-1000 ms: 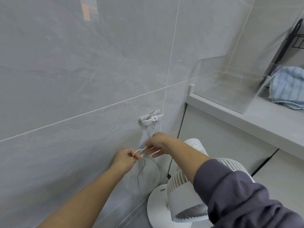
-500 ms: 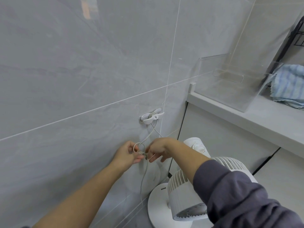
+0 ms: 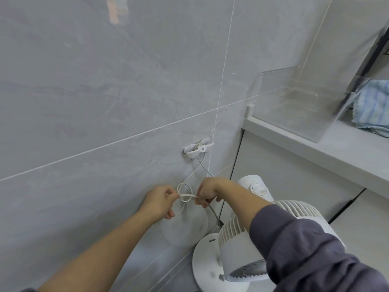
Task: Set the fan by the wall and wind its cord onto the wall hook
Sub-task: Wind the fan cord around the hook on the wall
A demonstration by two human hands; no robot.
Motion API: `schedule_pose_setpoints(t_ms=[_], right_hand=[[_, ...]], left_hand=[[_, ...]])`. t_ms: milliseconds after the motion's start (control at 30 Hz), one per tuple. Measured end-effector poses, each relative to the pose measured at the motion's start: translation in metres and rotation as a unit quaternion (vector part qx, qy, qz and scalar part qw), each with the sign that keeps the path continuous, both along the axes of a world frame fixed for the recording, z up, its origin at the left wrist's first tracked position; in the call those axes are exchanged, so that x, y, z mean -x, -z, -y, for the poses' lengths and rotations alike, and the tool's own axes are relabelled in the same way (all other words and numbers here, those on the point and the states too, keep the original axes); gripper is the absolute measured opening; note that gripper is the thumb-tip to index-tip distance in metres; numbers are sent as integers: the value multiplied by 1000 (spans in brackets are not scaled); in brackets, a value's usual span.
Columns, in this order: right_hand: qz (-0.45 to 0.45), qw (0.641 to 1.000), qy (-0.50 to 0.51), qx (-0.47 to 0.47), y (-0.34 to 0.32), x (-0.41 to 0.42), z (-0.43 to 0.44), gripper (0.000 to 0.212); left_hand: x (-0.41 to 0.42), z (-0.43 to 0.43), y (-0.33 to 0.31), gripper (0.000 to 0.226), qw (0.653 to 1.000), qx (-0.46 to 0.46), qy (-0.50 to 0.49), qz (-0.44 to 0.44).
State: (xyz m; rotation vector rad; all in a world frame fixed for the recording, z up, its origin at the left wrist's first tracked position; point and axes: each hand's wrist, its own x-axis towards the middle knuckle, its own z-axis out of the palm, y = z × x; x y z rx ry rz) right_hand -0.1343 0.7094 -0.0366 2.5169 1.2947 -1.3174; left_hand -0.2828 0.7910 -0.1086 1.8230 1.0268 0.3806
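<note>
A white fan (image 3: 235, 247) stands on its round base on the floor against the grey tiled wall, partly hidden by my right arm. A white hook (image 3: 197, 148) is fixed to the wall above it. The thin white cord (image 3: 192, 173) runs down from the hook into a small loop between my hands. My left hand (image 3: 161, 200) pinches the loop's left side. My right hand (image 3: 207, 191) grips the cord at the loop's right side, about a hand's width away. More cord hangs from my right hand toward the fan.
A white counter (image 3: 328, 152) juts from the wall at the right, above a white cabinet front. A clear plastic box (image 3: 299, 104) stands on it, with a blue cloth (image 3: 372, 108) beside it and a black rack behind.
My hands have drawn slightly apart, and the cord between them now forms a crossed loop. Both hands sit a little lower below the hook than a second ago.
</note>
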Motion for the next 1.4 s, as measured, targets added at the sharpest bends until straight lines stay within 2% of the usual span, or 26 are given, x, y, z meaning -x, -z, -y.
schedule_pose_setpoints(t_ms=[100,167,233,300,400,467,533,633,700,767,833,967,1000,1067,1100,1133,1167,1233,1300,1367,1400], right_hand=[[-3,1000,15,-14,2,-6,-1,22],[3,999,27,-31,1,-6,0,29],[32,997,35,-57,3,-7,-1,43],[43,994,41,-93,4,-9,-3,40],[-11,989,58,-135,2,-10,-4,22],[-67,983,89,-147,1,-9,-4,21],[-86,983,94,-133,1,-4,-5,24],[-47,994,35,-94,2,5,-6,22],[-18,996,-2,-86,3,8,-6,20],[-6,995,-8,-97,4,7,-7,18],[14,994,-1,-111,3,5,-7,16],[51,991,0,-124,7,-6,-3,27],[53,991,0,-122,8,-8,-1,27],[58,991,-3,-117,10,-10,1,26],[56,990,-2,-127,10,-11,2,25],[46,989,1,-144,10,-12,1,23],[35,986,1,-163,9,-12,1,21],[32,982,-11,-188,6,-10,-1,15],[52,978,-34,-200,4,-10,-4,26],[69,975,-46,-205,3,-10,-6,35],[74,974,-48,-207,4,-11,-7,34]], left_hand=[[1,-2,1,19,999,17,-37,-34],[-1,0,1,18,996,20,-59,-64],[-3,4,-1,27,993,45,-65,-83],[-5,6,-4,35,992,71,-42,-100],[-5,6,-7,30,988,85,-29,-124],[-6,6,-9,24,988,88,-24,-128],[-10,4,-9,20,992,67,-6,-103],[-12,5,-15,23,999,3,11,-51],[-10,6,-19,29,997,-54,15,-48],[-7,9,-23,27,988,-120,32,-94],[-2,12,-28,17,977,-149,41,-149],[5,19,-23,28,965,-64,35,-253],[6,20,-22,27,950,-54,52,-303],[9,20,-20,25,897,-52,97,-428],[10,21,-19,26,880,-54,110,-459],[10,21,-19,26,877,-63,117,-462],[9,19,-17,28,889,-77,117,-436],[1,17,-18,26,933,-70,111,-334],[-6,18,-22,20,977,-35,77,-194],[-10,20,-28,23,994,-23,23,-101],[-11,19,-30,23,996,-27,12,-89]])
